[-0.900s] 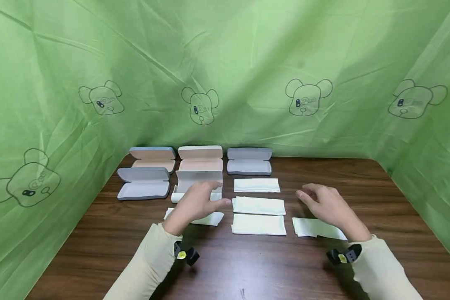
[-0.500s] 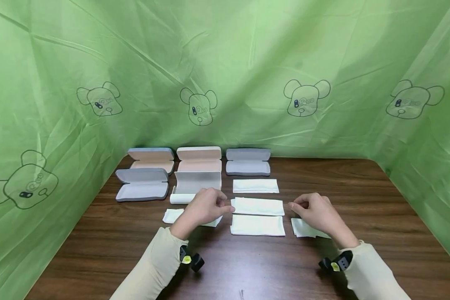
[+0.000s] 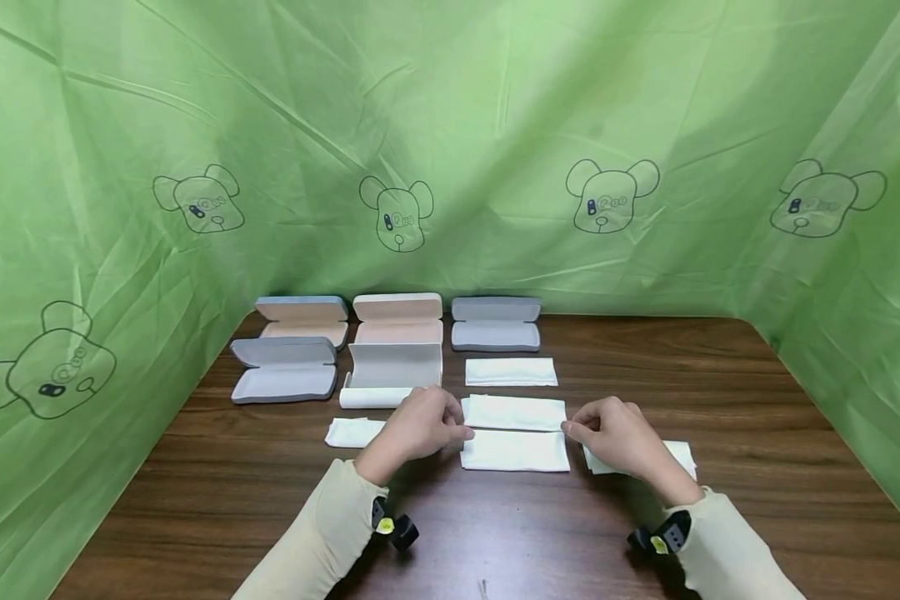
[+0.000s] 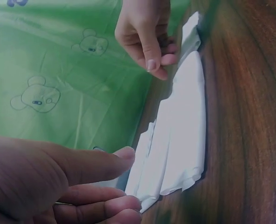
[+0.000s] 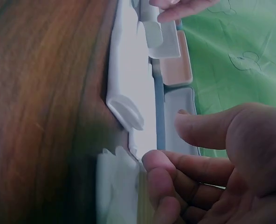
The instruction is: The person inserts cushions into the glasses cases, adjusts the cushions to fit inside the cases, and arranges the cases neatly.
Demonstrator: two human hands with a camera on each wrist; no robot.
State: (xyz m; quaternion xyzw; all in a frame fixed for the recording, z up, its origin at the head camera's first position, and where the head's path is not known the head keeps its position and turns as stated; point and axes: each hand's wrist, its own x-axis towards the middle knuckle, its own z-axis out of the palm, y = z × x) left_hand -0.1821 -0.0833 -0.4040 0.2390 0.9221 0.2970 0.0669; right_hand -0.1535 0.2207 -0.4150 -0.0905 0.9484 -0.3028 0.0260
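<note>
Two folded white cloths, the middle cloth [image 3: 516, 412] and the near cloth [image 3: 515, 451], lie one before the other at the table's centre. My left hand [image 3: 422, 423] hovers at their left ends, thumb and fingers apart in the left wrist view. At their right ends is my right hand [image 3: 617, 435], with a gap between thumb and fingers in the right wrist view. Neither hand holds anything. Behind these lies another folded cloth [image 3: 512, 372]. A left cloth [image 3: 351, 432] is partly hidden by my left hand, and a right cloth [image 3: 681, 455] by my right.
Several glasses cases stand with lids up at the back left: a blue case [image 3: 303, 321], a pink-lined case [image 3: 398, 321], a white case [image 3: 396, 367], a grey case [image 3: 285, 371] and another grey case [image 3: 496, 323]. A green curtain [image 3: 495, 125] surrounds the wooden table [image 3: 525, 533].
Both hands have moved inward and nearer the front, coming down beside the ends of the two central cloths. The cloths and cases have stayed in place.
</note>
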